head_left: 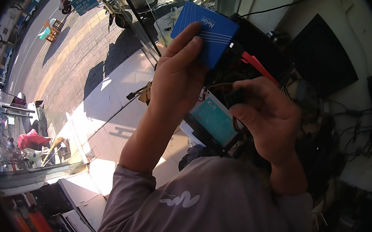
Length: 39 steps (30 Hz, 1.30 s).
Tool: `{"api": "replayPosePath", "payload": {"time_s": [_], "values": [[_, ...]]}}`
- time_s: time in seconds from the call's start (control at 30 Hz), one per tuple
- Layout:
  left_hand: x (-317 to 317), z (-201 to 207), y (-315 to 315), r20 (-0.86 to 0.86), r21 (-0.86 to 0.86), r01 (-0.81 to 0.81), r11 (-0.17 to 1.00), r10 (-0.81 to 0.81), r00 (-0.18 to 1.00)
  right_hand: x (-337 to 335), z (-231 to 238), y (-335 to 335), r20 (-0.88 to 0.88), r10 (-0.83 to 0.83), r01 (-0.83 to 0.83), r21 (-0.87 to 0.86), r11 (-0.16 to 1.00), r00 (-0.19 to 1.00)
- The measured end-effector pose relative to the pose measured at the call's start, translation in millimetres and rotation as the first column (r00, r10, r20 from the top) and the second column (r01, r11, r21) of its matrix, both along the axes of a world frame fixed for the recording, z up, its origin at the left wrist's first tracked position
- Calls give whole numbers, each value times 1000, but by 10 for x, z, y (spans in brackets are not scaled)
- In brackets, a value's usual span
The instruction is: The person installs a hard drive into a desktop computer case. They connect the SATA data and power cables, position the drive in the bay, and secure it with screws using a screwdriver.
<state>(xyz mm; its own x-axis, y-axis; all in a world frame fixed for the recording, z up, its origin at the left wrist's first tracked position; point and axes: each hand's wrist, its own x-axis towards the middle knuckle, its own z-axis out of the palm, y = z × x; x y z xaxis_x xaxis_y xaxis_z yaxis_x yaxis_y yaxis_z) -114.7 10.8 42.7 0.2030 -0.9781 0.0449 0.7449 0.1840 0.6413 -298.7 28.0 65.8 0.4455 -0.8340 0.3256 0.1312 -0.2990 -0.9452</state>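
My left hand [181, 66] is raised and closed on a flat blue box [218, 36] with thin pale lines across it. Fingers lie over its front; the thumb side is partly hidden. Lower and to the right, my right hand [267, 112] pinches a small black cable connector [234, 97] between thumb and fingers. Thin wires run from the connector, partly behind the hand. Just beneath it sits a teal-faced flat panel [216, 121] in a dark frame. The two hands are apart, and the box does not touch the connector.
Beyond the right hand are a red strip [258, 65], a dark monitor-like panel [324, 55] and tangled black cables [359, 128]. Glass and a sunlit pavement [83, 66] lie to the left, with a small wooden stool [52, 30] and a scooter farther out.
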Motion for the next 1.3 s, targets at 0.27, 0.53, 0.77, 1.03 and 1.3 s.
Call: {"api": "replayPosePath", "payload": {"time_s": [0.27, 0.53, 0.77, 1.03, 1.3], "values": [[-58, -10, -5, 20, -14, -6, 1000, 6, 1000, 84, -170, -80, 8, -49, 49, -78, 996, 999], [-39, -35, 113, 218, -98, -107, 989, 126, 968, 135, -191, -142, -79, -278, 259, -193, 946, 957], [-6, -98, 182, 267, -228, -113, 967, 174, 948, 60, -67, -172, -208, -279, 212, -291, 933, 938], [-39, -84, 248, 331, -234, -174, 957, 246, 911, 74, -56, -183, -206, -340, 235, -410, 881, 918], [-121, -47, 298, 352, -220, -230, 948, 297, 888, 118, -87, -155, -72, -205, 197, -107, 975, 976]]}}
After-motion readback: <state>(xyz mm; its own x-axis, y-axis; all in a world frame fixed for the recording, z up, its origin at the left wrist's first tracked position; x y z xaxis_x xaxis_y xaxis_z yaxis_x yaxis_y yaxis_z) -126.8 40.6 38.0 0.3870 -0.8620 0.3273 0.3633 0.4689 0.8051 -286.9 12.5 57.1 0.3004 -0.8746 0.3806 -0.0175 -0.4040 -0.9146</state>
